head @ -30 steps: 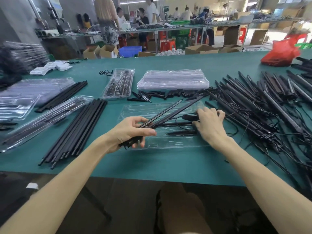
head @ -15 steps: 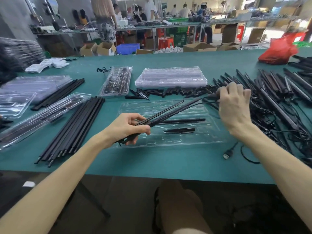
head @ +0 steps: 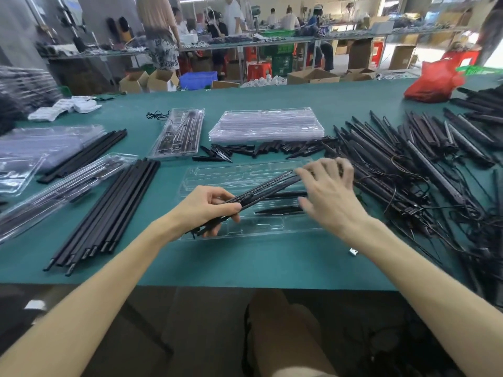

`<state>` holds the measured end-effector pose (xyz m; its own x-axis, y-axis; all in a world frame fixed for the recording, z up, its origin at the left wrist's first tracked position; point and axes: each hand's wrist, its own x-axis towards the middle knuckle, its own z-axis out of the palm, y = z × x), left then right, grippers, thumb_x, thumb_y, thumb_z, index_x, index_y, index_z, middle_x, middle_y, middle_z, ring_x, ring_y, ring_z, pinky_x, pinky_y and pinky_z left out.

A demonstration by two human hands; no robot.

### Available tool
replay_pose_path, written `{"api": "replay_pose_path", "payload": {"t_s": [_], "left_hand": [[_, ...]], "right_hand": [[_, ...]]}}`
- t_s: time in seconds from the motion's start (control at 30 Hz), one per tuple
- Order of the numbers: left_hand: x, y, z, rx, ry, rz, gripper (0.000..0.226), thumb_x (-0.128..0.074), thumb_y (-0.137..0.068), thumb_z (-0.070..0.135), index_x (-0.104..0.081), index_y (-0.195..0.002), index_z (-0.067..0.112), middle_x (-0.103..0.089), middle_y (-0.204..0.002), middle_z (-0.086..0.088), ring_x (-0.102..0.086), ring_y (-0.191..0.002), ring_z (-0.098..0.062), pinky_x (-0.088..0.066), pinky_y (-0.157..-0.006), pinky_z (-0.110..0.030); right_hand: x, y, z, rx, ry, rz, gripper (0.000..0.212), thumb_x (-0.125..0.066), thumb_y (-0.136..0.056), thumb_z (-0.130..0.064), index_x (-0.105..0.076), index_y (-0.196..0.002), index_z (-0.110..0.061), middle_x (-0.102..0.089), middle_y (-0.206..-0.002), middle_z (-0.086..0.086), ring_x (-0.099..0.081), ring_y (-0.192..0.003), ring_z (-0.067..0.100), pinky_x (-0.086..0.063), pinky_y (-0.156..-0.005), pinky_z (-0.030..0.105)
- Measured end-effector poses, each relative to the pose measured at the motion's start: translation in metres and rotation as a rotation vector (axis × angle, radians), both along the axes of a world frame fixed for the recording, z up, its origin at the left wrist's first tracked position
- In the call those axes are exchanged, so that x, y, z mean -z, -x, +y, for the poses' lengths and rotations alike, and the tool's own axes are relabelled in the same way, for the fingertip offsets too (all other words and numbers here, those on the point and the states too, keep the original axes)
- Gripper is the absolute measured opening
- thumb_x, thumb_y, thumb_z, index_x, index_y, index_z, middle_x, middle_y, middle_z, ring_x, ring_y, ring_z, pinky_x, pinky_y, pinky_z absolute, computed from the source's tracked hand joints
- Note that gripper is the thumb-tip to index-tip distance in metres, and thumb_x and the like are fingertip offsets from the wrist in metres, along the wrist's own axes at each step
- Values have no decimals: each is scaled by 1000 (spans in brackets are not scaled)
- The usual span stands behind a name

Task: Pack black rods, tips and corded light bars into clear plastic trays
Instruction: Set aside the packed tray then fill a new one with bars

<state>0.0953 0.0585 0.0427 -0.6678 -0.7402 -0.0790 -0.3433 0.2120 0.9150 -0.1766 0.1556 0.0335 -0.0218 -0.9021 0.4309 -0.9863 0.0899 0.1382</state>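
My right grip [head: 326, 197] has come back from the tangled heap of black corded light bars [head: 408, 170], where it was reaching half a second ago, and is now hanging over the far end of the slim black light bars with dotted LED strips [head: 261, 190] that my left grip [head: 209, 210] is holding. The right fingers are spread and relaxed, closing on nothing. They are blurred, so I cannot tell whether the fingertips are touching the bar ends or only passing just above them. The left grip is staying curled around the near end of the bars, thumb on top.

The bars are slanting up from near left to far right, across and above the long clear moulded plastic tray [head: 245, 232], not yet seated in a channel. Under them a thin black rod [head: 288, 194] and a pointed black tip [head: 280, 210] are already lying in the tray's slots.

I am reading this as the start of seating the bars. The right grip looks ready to steady or press the far end down while the left lowers the near end. The trailing cords may snag.

Around the tray on the green surface [head: 245, 262] are loose black tips [head: 272, 148], a stack of empty clear trays [head: 266, 126] and a bundle of long black rods [head: 109, 210].
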Motion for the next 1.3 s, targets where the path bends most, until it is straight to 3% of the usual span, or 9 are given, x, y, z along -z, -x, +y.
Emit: {"api": "replay_pose_path", "payload": {"t_s": [0.17,0.27,0.43,0.57,0.67,0.87,1.07,1.23,1.3], "left_hand": [[-3,-3,-1,3,-13,3,21,-67,-97,27,-69,-110,11,-77,-97,-12,-54,-42,-19,-43,-38,-24],[-3,-7,-1,10,0,-6,19,-64,-98,29,-74,-105,14,-76,-93,-15,-55,-41,-20,-43,-39,-24],[-4,-10,0,20,17,-56,26,-63,-98,35,-77,-91,15,-69,-62,-13,-53,-36,-20,-43,-39,-23],[-2,-11,-1,32,-30,-5,14,-68,-95,34,-76,-100,23,-76,-89,-14,-58,-40,-19,-45,-38,-24],[-1,-12,-2,53,-88,11,20,-76,-86,40,-74,-102,29,-76,-91,-17,-57,-39,-19,-45,-38,-23],[3,-17,-6,67,-95,-27,43,-81,-84,40,-66,-118,19,-76,-94,-19,-59,-41,-21,-46,-37,-24],[-5,-24,-15,23,55,-111,28,-79,-86,36,-72,-111,25,-77,-88,-11,-66,-53,-28,-53,-48,-30],[-13,-26,-21,-37,186,-231,13,-79,-83,43,-78,-95,39,-78,-83,2,-67,-64,-7,-50,-63,-20],[-13,-28,-25,-56,218,-248,10,-80,-82,43,-79,-90,38,-78,-83,5,-71,-72,-6,-52,-71,-20]], "right_hand": [[14,-20,-5,-18,9,-125,48,-62,-95,-22,-48,-140,-12,-44,-138,10,-38,-129,30,-19,-111,48],[23,-26,0,-26,149,-200,37,-65,-89,-5,-59,-125,-6,-49,-124,15,-44,-117,33,-34,-100,47],[38,-29,6,-84,211,-321,33,-61,-93,-7,-58,-125,-6,-53,-114,12,-54,-100,31,-44,-88,43],[41,-29,8,-110,251,-434,42,-61,-93,-5,-52,-134,-3,-52,-117,14,-55,-100,30,-49,-86,43],[41,-28,10,-110,300,-427,33,-66,-91,-6,-58,-124,-3,-48,-114,15,-53,-97,29,-53,-83,40],[47,-24,11,-21,341,-344,20,-75,-85,-10,-65,-101,-12,-57,-108,7,-50,-106,29,-34,-90,39],[47,-26,12,-79,334,-361,17,-76,-86,-15,-66,-99,-15,-60,-100,2,-53,-101,28,-33,-89,40],[47,-26,14,-135,310,-371,17,-78,-85,-23,-67,-96,-17,-60,-94,-2,-52,-97,24,-30,-92,39],[46,-27,15,-163,322,-368,17,-79,-84,-26,-68,-93,-16,-61,-91,-3,-53,-93,23,-28,-92,37]]}}
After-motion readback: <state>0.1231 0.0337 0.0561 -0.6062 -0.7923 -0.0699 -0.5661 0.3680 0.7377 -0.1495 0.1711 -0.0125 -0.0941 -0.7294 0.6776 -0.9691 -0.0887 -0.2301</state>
